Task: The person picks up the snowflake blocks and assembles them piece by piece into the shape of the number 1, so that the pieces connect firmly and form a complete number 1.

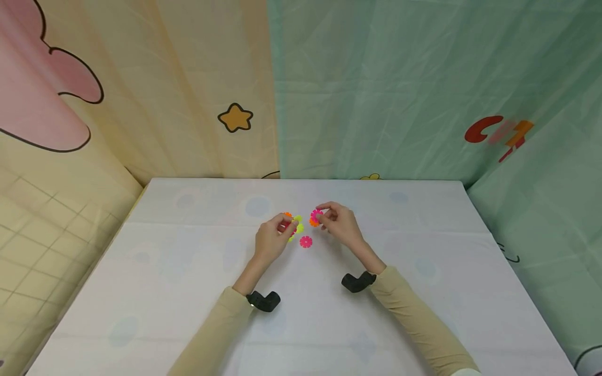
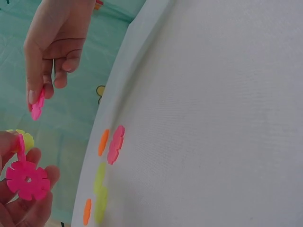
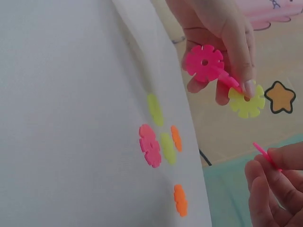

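Small plastic notched interlocking discs are in both hands and on the table. My left hand [image 1: 273,240] pinches a joined cluster: a pink disc [image 3: 204,63], another pink one seen nearly edge-on [image 3: 229,80], and a yellow disc [image 3: 252,105]. Opposite it, my right hand [image 1: 340,225] holds a single pink disc [image 2: 37,105] between thumb and fingers. The two hands are a short way apart, above the table. In the left wrist view the yellow disc is partly hidden behind the left fingers.
On the white table [image 1: 188,292] below the hands lie a loose pink disc [image 1: 305,242], an orange disc [image 3: 180,200], another orange disc [image 3: 176,138] and two yellow-green discs, one nearer the hands [image 3: 168,148]. Printed curtains [image 1: 400,94] hang behind the far table edge.
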The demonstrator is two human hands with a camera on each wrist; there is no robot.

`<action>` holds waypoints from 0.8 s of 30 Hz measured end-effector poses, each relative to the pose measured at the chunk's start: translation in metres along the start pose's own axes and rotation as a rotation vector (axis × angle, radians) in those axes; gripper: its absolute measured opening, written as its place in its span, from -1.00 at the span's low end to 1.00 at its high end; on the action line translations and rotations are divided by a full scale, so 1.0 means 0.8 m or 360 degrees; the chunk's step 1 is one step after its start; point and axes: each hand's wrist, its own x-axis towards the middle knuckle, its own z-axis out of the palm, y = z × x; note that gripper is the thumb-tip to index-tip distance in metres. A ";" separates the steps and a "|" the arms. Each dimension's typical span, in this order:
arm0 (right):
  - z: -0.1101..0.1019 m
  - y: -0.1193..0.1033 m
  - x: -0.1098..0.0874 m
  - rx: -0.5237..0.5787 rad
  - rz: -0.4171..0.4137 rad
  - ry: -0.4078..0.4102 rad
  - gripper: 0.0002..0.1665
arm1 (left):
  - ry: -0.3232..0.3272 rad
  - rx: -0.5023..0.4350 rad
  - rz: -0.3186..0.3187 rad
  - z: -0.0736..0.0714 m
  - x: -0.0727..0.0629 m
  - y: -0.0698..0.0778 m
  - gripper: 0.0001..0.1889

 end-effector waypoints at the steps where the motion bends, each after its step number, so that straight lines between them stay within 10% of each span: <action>1: 0.001 -0.001 0.000 0.0016 -0.0008 0.0012 -0.72 | 0.0000 0.0007 -0.0002 0.000 0.000 0.000 -0.82; 24: 0.016 -0.015 0.002 0.0276 -0.0065 0.0065 -0.74 | -0.0017 0.0016 0.0058 0.006 0.001 0.007 -0.89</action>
